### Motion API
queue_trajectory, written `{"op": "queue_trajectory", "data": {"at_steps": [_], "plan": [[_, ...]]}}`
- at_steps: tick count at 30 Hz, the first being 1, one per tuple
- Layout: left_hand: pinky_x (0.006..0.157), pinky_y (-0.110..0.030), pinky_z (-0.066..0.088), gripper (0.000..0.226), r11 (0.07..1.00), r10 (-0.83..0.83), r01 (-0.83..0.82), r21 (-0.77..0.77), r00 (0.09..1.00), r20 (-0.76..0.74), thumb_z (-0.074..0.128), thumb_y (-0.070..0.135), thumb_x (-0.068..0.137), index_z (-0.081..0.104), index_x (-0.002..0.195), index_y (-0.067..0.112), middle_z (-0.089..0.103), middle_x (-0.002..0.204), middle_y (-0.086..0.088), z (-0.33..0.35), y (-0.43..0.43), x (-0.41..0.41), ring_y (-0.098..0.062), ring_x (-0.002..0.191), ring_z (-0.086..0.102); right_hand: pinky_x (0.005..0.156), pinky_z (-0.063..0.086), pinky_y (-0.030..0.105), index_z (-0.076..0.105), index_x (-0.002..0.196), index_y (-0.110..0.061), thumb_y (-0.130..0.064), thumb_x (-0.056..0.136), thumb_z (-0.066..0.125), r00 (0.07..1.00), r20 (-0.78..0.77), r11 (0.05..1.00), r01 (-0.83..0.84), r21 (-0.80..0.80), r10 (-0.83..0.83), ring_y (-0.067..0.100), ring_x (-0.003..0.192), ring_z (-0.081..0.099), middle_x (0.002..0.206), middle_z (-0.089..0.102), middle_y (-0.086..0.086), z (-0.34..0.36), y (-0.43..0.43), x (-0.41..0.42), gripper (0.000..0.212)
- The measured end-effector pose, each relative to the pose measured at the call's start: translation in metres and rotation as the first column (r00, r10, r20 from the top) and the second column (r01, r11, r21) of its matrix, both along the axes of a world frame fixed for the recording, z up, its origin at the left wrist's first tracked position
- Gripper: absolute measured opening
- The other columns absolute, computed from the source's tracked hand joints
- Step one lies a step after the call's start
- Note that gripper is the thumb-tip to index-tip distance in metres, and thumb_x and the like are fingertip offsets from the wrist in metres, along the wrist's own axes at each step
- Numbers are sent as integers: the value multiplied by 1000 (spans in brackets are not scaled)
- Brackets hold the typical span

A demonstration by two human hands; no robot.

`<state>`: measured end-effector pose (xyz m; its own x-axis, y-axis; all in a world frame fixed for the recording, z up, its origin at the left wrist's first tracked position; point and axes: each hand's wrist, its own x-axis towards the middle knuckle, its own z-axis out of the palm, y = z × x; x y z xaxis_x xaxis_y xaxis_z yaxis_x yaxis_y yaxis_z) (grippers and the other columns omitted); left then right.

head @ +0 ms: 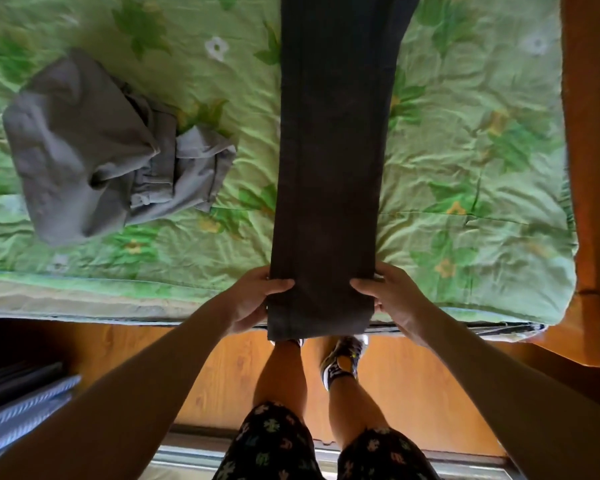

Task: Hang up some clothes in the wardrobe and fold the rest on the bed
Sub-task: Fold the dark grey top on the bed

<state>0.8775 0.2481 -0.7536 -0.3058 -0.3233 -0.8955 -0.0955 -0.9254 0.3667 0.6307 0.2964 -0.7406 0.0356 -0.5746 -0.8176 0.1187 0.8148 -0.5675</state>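
Note:
Dark brown trousers point(333, 150) lie folded lengthwise, leg on leg, stretched flat across the green flowered quilt point(471, 174) of the bed. Their hem end hangs just over the near edge of the bed. My left hand point(253, 297) grips the left side of the hem, thumb on top and fingers underneath. My right hand point(394, 296) grips the right side the same way. A grey garment point(97, 150) lies loosely bundled on the quilt to the left.
The wooden bed frame point(589, 168) runs along the right side. Below the mattress edge is a wooden side board point(201, 362), with my legs and shoes in front of it. Striped and dark flat items point(21, 407) lie at the lower left.

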Motion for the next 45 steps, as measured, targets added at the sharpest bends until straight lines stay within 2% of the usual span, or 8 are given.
{"op": "queue_trajectory", "data": {"at_steps": [9,13,21,24,27,35,39,45], "plan": [[78,-43,61,42,978,-40,76,-196,982,185,54,-8,95,58,120,26,67,106,-14,-6,20,3,-25,94,69,73,60,45,57,121,-10,14,91,54,999,-14,995,52,86,-51,25,91,66,111,65,17,-14,25,12,39],[70,-47,61,65,949,-111,157,-274,978,177,52,-12,93,50,130,42,60,100,-21,3,7,11,-27,87,65,69,55,45,45,127,-45,18,82,50,990,-126,997,54,-61,-61,30,87,65,102,64,20,-5,17,15,78],[73,-27,57,37,869,-169,178,-462,984,60,61,-4,80,75,105,19,76,92,2,62,-136,-1,-12,86,70,54,49,27,73,110,-13,3,82,36,951,279,991,134,10,-131,18,63,59,83,66,4,66,-113,-35,49],[70,-10,48,22,717,-217,313,-623,949,227,75,6,79,69,90,25,72,72,19,54,-200,-26,9,71,63,56,40,25,67,107,-15,-6,91,57,992,-121,991,-44,-125,29,17,63,53,75,63,2,47,-172,-49,21],[68,-16,47,10,756,-242,378,-534,920,309,73,15,88,68,94,21,70,80,13,13,-231,-39,6,71,62,62,41,30,63,93,-8,-23,87,77,814,-541,941,-320,-112,213,18,73,51,76,55,4,9,-202,-52,21],[74,-31,46,18,926,-163,197,-321,978,129,70,11,89,64,100,24,67,94,2,-26,-192,-38,-11,86,63,51,35,24,60,99,-11,-10,84,76,956,-263,968,64,-243,-129,13,54,43,60,51,-4,-23,-181,-32,22],[87,-43,52,23,922,-171,222,-318,968,183,72,9,88,60,100,25,65,86,8,-36,-171,-22,-17,99,64,74,48,39,66,101,-14,-14,76,81,973,-226,999,-50,-4,48,24,80,64,93,70,11,-32,-158,-30,29],[89,-45,54,17,860,-228,322,-396,936,267,69,10,92,62,105,3,71,103,-22,-33,-163,-22,-26,96,69,78,45,35,68,85,-5,-32,80,73,950,-306,958,-34,-286,-58,17,82,57,84,64,3,-36,-156,-21,29]]}}
